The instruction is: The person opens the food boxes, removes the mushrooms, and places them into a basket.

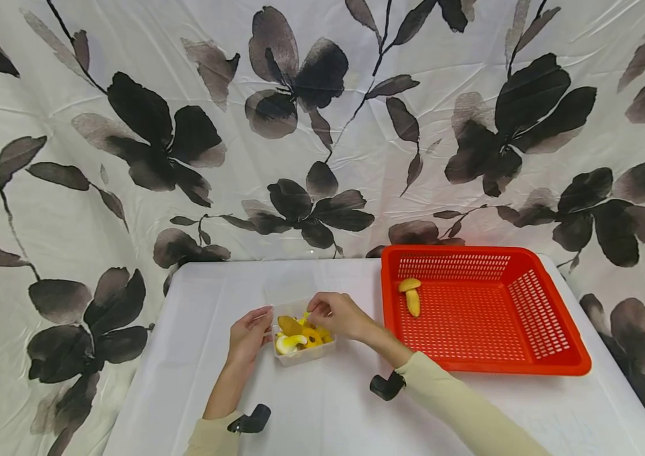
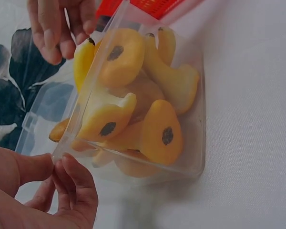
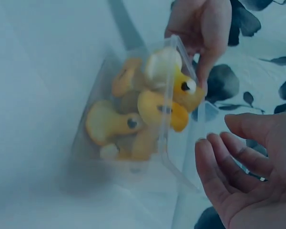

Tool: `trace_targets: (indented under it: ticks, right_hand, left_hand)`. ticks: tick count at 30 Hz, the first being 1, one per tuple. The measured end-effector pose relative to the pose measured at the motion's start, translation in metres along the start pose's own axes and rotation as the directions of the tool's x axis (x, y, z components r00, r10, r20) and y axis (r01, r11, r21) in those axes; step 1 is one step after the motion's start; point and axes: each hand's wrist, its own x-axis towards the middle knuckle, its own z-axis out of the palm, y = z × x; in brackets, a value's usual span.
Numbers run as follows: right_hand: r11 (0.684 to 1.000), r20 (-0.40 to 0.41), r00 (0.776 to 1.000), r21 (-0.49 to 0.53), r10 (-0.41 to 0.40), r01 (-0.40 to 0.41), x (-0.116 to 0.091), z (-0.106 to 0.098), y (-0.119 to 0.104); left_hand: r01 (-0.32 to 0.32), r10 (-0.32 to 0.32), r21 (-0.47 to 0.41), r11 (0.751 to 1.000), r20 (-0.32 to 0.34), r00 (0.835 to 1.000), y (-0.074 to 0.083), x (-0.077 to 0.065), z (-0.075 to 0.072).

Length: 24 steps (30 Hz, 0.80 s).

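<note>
A clear plastic box (image 1: 306, 358) stands on the table, filled with several yellow mushroom-shaped pieces (image 2: 163, 133), some bearing dark patches. My left hand (image 1: 247, 335) pinches the box's rim at its left side between thumb and fingertips, as the left wrist view (image 2: 43, 186) shows up close. Over the back right part of the box is my right hand (image 1: 338, 314), its fingers loosely bent near a bright yellow piece (image 2: 84, 62). In the right wrist view, nothing shows between the right hand's (image 3: 250, 167) thumb and fingers.
To the right sits a red perforated basket (image 1: 485, 366) with one yellow mushroom-shaped piece (image 1: 412, 299) in its left part. The box's transparent lid (image 1: 291, 286) lies folded back behind it. A floral cloth (image 1: 311, 126) hangs behind the white table (image 1: 322, 421).
</note>
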Motion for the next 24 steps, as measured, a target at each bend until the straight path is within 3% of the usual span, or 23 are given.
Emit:
trace_targets:
  ticks: [11, 16, 24]
  right_hand:
    - [0.988, 0.064, 0.987, -0.036, -0.146, 0.148, 0.010, 0.025, -0.004]
    - [0.966, 0.142, 0.972, -0.154, -0.187, 0.209, 0.013, 0.032, -0.007]
    - [0.894, 0.227, 0.955, -0.362, -0.191, 0.265, 0.016, 0.034, -0.016]
  left_hand:
    - [-0.002, 0.002, -0.031, 1.000, 0.002, 1.000, 0.000, 0.001, 0.000]
    - [-0.010, 0.010, -0.048, 0.999, 0.008, 1.000, -0.001, 0.002, 0.000]
    - [-0.019, 0.020, -0.060, 0.998, 0.013, 1.000, -0.002, 0.002, 0.000]
